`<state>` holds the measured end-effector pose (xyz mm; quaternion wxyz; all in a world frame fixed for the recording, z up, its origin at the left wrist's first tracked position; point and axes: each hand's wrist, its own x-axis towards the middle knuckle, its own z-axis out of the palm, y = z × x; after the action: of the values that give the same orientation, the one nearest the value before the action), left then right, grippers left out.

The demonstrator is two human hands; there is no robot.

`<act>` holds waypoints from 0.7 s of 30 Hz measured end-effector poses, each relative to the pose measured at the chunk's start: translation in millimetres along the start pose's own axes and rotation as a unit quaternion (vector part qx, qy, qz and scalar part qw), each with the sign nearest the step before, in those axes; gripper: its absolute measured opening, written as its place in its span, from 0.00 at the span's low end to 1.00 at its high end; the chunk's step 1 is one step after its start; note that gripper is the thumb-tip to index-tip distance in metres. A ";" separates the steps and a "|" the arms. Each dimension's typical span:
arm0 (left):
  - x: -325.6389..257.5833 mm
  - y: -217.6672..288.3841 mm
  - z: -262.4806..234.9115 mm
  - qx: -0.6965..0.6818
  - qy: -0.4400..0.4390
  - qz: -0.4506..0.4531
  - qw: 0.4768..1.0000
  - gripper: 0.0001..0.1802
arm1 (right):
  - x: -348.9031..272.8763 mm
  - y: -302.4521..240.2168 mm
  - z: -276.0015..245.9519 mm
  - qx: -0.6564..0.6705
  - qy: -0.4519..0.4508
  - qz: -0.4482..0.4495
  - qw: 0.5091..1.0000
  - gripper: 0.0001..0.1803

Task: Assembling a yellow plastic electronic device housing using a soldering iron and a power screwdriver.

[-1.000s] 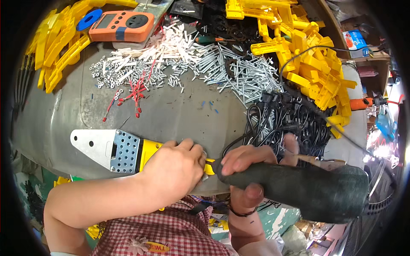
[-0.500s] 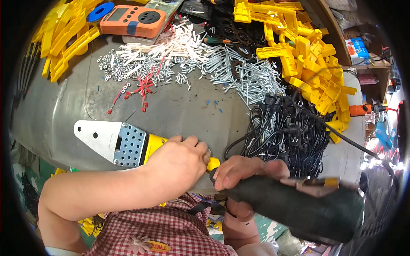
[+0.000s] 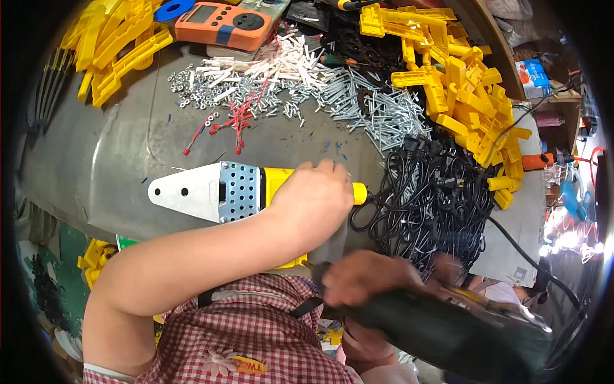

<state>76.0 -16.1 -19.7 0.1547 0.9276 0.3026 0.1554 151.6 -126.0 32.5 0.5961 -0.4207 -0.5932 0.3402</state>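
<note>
My left hand (image 3: 316,198) is closed around the yellow handle of a pipe welding iron (image 3: 185,191), which lies flat on the grey table. Its pale, pointed metal plate with two holes faces left, behind a perforated metal sleeve (image 3: 240,192). A yellow end (image 3: 360,193) sticks out to the right of my fingers. My right hand (image 3: 374,278), smeared by motion, grips a dark power drill (image 3: 448,329) by its front part. The drill's tip points left, below and apart from the handle. Beside it, a yellow piece (image 3: 294,262) shows under my left forearm.
Black corded plugs (image 3: 428,205) lie in a heap right of my left hand. Behind are long screws (image 3: 393,118), white sleeves (image 3: 281,61), nuts (image 3: 185,86) and red-tipped leads (image 3: 238,121). Yellow shells (image 3: 470,96) are piled far right and far left. An orange meter (image 3: 220,24) stands at the back.
My left hand and the welding iron have moved up and to the right, and the iron lies straighter. The drill's tip has come away from the handle's end. The whole view has shifted slightly.
</note>
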 end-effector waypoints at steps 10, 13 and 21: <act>-64.6 -63.8 -66.5 -0.023 -0.203 0.048 0.978 0.42 | 21.7 23.0 -5.2 0.140 -0.167 -0.054 0.975 0.38; -77.3 -52.3 -54.9 0.014 -0.076 0.045 0.996 0.37 | 22.3 26.6 -9.5 0.105 -0.197 -0.078 0.972 0.42; -94.6 -39.5 -46.7 0.040 -0.035 -0.047 0.997 0.41 | 3.3 -0.8 12.0 0.039 0.049 0.033 0.998 0.26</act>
<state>-34.8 -34.3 -11.0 0.1353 0.9225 0.3464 0.1031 139.9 -122.2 33.9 0.6287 -0.4325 -0.5357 0.3616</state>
